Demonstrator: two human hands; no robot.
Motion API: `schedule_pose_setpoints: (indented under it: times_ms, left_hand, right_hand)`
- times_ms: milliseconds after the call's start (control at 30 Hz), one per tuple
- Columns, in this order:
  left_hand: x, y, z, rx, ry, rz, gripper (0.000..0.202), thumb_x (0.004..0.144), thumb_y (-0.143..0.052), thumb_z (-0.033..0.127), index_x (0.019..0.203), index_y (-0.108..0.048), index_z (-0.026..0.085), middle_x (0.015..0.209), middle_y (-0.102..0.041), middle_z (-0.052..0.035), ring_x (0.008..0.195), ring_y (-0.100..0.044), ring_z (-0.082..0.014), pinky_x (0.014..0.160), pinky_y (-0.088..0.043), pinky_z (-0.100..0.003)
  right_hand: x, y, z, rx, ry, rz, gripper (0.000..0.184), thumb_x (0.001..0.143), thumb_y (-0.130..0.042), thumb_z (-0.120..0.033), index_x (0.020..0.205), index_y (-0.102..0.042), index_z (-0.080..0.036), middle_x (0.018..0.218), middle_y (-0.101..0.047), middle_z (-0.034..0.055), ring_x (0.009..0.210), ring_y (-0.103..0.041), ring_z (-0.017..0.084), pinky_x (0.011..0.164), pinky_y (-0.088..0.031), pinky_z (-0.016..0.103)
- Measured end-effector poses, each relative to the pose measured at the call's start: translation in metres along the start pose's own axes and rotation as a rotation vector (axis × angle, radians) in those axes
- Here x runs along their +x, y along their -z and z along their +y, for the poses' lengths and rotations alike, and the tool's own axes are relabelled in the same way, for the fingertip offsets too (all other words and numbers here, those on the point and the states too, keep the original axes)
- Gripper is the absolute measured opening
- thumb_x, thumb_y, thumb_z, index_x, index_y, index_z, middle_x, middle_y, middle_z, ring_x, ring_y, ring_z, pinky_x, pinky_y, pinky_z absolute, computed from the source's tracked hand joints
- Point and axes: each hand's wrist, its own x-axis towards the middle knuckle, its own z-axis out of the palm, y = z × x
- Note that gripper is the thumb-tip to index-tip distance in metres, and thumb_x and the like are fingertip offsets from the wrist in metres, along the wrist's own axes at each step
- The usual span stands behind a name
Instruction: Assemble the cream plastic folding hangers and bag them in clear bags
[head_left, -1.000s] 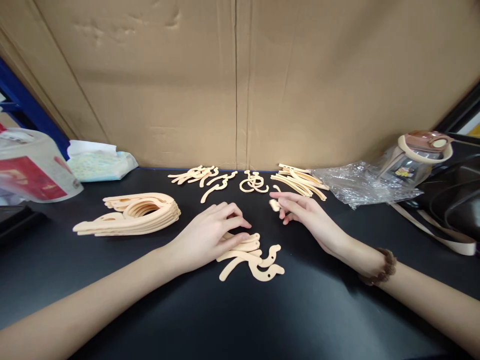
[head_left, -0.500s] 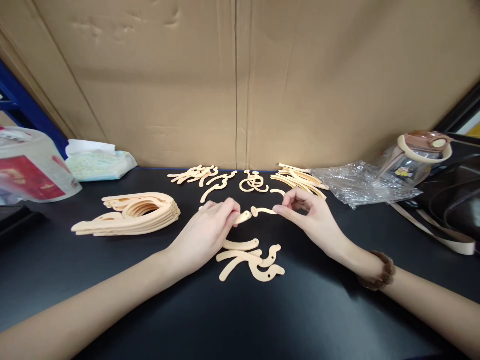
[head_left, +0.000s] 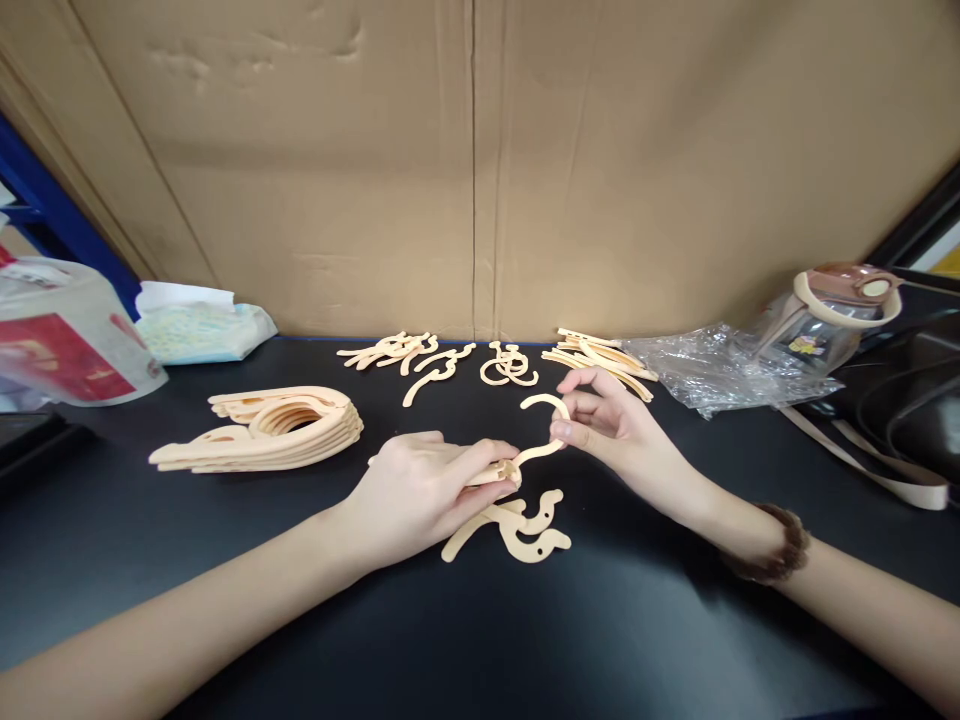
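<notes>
My left hand [head_left: 427,490] is closed around beige plastic hanger arm pieces [head_left: 491,475], whose ends show at its fingertips. Between the thumb and fingers of my right hand [head_left: 611,430] is a curved beige hanger hook [head_left: 541,452]. The hook's lower end meets the ends of the arm pieces; whether it is seated in them I cannot tell. Just below my left hand, loose curved hanger pieces [head_left: 532,550] with small holes lie on the black table [head_left: 570,640]. My palm hides part of what it holds.
Folded beige hangers [head_left: 315,430] are stacked at left. Along the back lie arm pieces [head_left: 390,348], hooks [head_left: 510,365] and straight strips [head_left: 600,355]. Clear plastic wrap [head_left: 705,365], a drinking bottle [head_left: 825,320], a tissue pack [head_left: 206,325] and a translucent container [head_left: 82,330] stand around the sides.
My left hand has moved down and now grips arm pieces near the loose ones. My right hand has turned the hook upright, bringing its lower end against those pieces.
</notes>
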Motion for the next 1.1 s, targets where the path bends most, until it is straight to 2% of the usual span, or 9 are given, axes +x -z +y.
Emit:
schedule_pose_setpoints:
  times_ms: [67,133,200,300,433,567,700,867,1100]
  left_hand:
    - [-0.001,-0.001,0.0,0.005,-0.036,0.002,0.015,0.097,-0.048,0.032,0.098,-0.059,0.021,0.069,-0.07,0.0077,0.049,-0.059,-0.0072,0.053,-0.037,-0.022]
    - [-0.002,-0.001,0.0,0.046,-0.061,0.031,0.017,0.098,-0.045,0.03,0.096,-0.059,0.02,0.068,-0.069,0.007,0.05,-0.06,-0.0075,0.052,-0.036,-0.023]
    - [-0.002,0.0,0.001,0.116,-0.076,0.07,0.019,0.099,-0.043,0.029,0.094,-0.058,0.019,0.066,-0.069,0.006,0.051,-0.061,-0.0081,0.05,-0.036,-0.023]
    - [0.0,0.001,0.003,0.213,-0.13,0.102,0.021,0.1,-0.04,0.026,0.092,-0.057,0.017,0.063,-0.067,0.0047,0.051,-0.06,-0.009,0.049,-0.036,-0.024]
    - [0.002,0.001,0.006,0.274,-0.217,0.117,0.02,0.1,-0.039,0.022,0.092,-0.056,0.015,0.064,-0.065,0.0042,0.049,-0.056,-0.0095,0.048,-0.036,-0.026]
    - [0.001,0.0,0.01,0.208,-0.088,0.144,0.015,0.094,-0.051,0.031,0.091,-0.055,0.017,0.068,-0.064,0.004,0.054,-0.055,-0.0111,0.052,-0.037,-0.025]
    - [0.002,0.0,0.01,0.103,0.002,0.103,0.02,0.096,-0.04,0.023,0.079,-0.049,0.018,0.07,-0.059,0.0012,0.058,-0.047,-0.0134,0.055,-0.035,-0.026]
    - [0.006,0.0,0.008,0.067,-0.023,-0.006,0.022,0.099,-0.033,0.023,0.082,-0.045,0.018,0.072,-0.057,-0.0002,0.06,-0.047,-0.0151,0.057,-0.036,-0.028]
    - [0.003,-0.003,0.009,0.027,-0.073,-0.024,0.023,0.101,-0.032,0.027,0.084,-0.044,0.018,0.066,-0.056,0.0044,0.05,-0.051,-0.0103,0.048,-0.036,-0.023]
  right_hand:
    - [0.0,-0.002,-0.002,0.078,-0.039,0.008,0.038,0.083,-0.066,-0.03,0.114,-0.044,-0.027,0.072,-0.055,-0.0065,0.069,-0.055,0.011,0.074,-0.046,0.029]
    - [-0.001,-0.006,-0.003,0.125,-0.104,-0.003,0.043,0.084,-0.066,-0.032,0.121,-0.045,-0.025,0.073,-0.057,-0.0055,0.07,-0.057,0.011,0.074,-0.047,0.029]
    - [-0.004,-0.011,-0.003,0.134,-0.175,-0.065,0.036,0.084,-0.065,-0.034,0.116,-0.053,-0.022,0.076,-0.06,-0.0028,0.072,-0.059,0.011,0.071,-0.048,0.028]
    - [-0.008,-0.017,-0.002,0.115,-0.215,-0.164,0.023,0.084,-0.065,-0.035,0.098,-0.064,-0.017,0.08,-0.064,0.0007,0.074,-0.06,0.011,0.066,-0.048,0.025]
    - [-0.01,-0.019,-0.001,0.104,-0.203,-0.148,0.02,0.086,-0.064,-0.036,0.089,-0.067,-0.017,0.078,-0.064,0.0005,0.073,-0.059,0.011,0.064,-0.048,0.023]
    - [-0.008,-0.019,-0.002,0.117,-0.215,-0.113,0.019,0.085,-0.065,-0.036,0.089,-0.067,-0.017,0.076,-0.064,0.0,0.073,-0.06,0.011,0.064,-0.049,0.024]
    - [-0.007,-0.018,-0.003,0.169,-0.199,-0.05,0.016,0.083,-0.068,-0.033,0.089,-0.065,-0.018,0.076,-0.063,-0.0015,0.071,-0.058,0.01,0.066,-0.048,0.024]
    - [-0.006,-0.014,-0.002,0.257,-0.213,-0.039,0.017,0.081,-0.07,-0.03,0.089,-0.06,-0.02,0.079,-0.063,-0.0013,0.072,-0.058,0.01,0.069,-0.047,0.025]
    - [-0.007,-0.011,-0.001,0.33,-0.216,-0.134,0.021,0.085,-0.066,-0.027,0.103,-0.056,-0.021,0.081,-0.064,-0.0014,0.072,-0.056,0.01,0.072,-0.045,0.025]
